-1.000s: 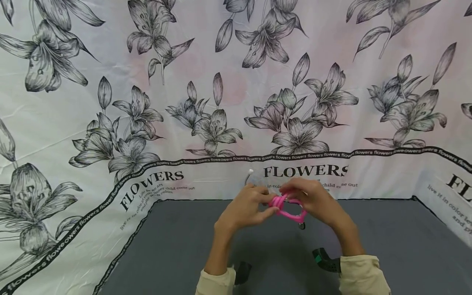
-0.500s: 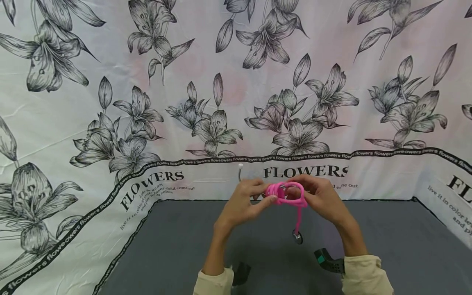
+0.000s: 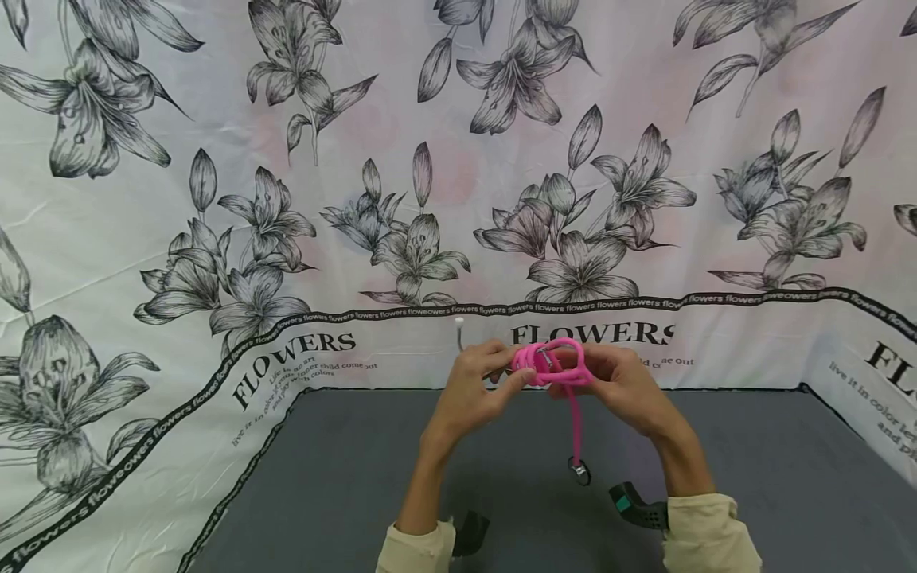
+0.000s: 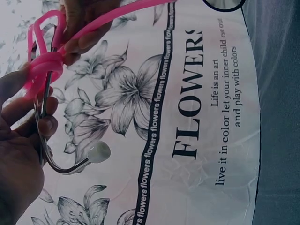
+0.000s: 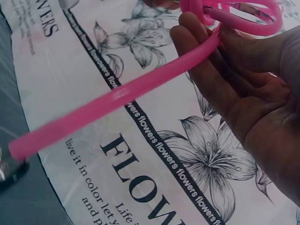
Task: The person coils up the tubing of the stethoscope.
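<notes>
Between both hands, above the table, is a pink stethoscope (image 3: 576, 426) with its tubing wound into a coil. My left hand (image 3: 469, 394) pinches the wound end, its thumb in front. In the left wrist view, metal ear tubes (image 4: 61, 170) pass along the left fingers and a white ear tip (image 4: 99, 152) sticks out. My right hand (image 3: 634, 390) grips the other end of the coil, thumb and fingers at the loop (image 5: 262, 21). From there a length of tubing (image 5: 117, 96) hangs down to the chestpiece (image 3: 579, 471). The second ear tip cannot be made out.
Beneath the hands lies a dark grey tabletop (image 3: 344, 477). Behind it hangs a white cloth (image 3: 430, 342) printed with lilies and lettering. Dark wrist bands (image 3: 637, 508) sit near the cream sleeves (image 3: 709, 533).
The coil has turned and risen slightly, so its open loop faces the head camera. The chestpiece has dropped to hang lower. The ear tip has shifted left and up.
</notes>
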A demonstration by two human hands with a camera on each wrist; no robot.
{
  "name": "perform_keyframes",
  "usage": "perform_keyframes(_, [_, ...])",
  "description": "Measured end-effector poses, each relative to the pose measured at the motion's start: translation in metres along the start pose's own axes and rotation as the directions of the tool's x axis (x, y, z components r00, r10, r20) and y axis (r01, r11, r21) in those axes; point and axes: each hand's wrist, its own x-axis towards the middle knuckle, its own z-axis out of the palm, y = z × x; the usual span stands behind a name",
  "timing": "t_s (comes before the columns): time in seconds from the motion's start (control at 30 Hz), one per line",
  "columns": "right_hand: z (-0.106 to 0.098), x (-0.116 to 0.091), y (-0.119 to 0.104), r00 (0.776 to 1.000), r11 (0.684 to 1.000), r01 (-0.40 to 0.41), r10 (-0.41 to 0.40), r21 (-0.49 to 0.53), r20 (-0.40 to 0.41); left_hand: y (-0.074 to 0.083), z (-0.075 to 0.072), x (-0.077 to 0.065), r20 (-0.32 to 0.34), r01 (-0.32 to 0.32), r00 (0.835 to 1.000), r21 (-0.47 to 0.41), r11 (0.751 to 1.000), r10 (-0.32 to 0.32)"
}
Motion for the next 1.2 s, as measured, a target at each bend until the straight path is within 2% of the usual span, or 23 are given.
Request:
perform_keyframes(0.37, [0.007,0.003,0.002,0.999,0.996,-0.032,0.031,0.083,0.015,-0.001,0.005,0.000,-0.079,0.058,0.995,-0.073,0.996,-0.063])
perform_keyframes(0.63, [0.011,0.004,0.003,0.996,0.992,-0.039,0.030,0.118,0.085,0.001,0.007,0.000,-0.184,0.098,0.979,0.071,0.993,-0.083])
perform_keyframes(0.77, [0.015,0.004,0.004,0.991,0.987,-0.122,0.115,0.103,0.069,0.000,0.008,0.001,-0.225,0.105,0.971,0.127,0.986,-0.074])
perform_keyframes(0.87, [0.019,0.005,0.005,0.975,0.975,-0.208,0.201,0.081,0.091,-0.002,0.005,0.000,-0.273,0.124,0.959,0.156,0.980,-0.078])
perform_keyframes(0.93, [0.024,0.007,0.005,0.964,0.968,-0.243,0.235,0.055,0.127,-0.004,0.003,-0.001,-0.307,0.144,0.948,0.184,0.972,-0.082])
perform_keyframes(1.0, [0.028,0.010,0.004,0.959,0.970,-0.243,0.239,0.002,0.154,-0.007,0.001,-0.002,-0.331,0.155,0.940,0.208,0.966,-0.079])
perform_keyframes(1.1, [0.034,0.011,0.000,0.968,0.976,-0.175,0.194,-0.129,0.157,-0.009,0.001,-0.002,-0.328,0.145,0.943,0.269,0.952,-0.052])
perform_keyframes(1.2, [0.037,0.011,-0.005,0.980,0.954,-0.090,0.137,-0.286,0.146,-0.008,0.003,-0.001,-0.312,0.132,0.950,0.345,0.929,-0.019])
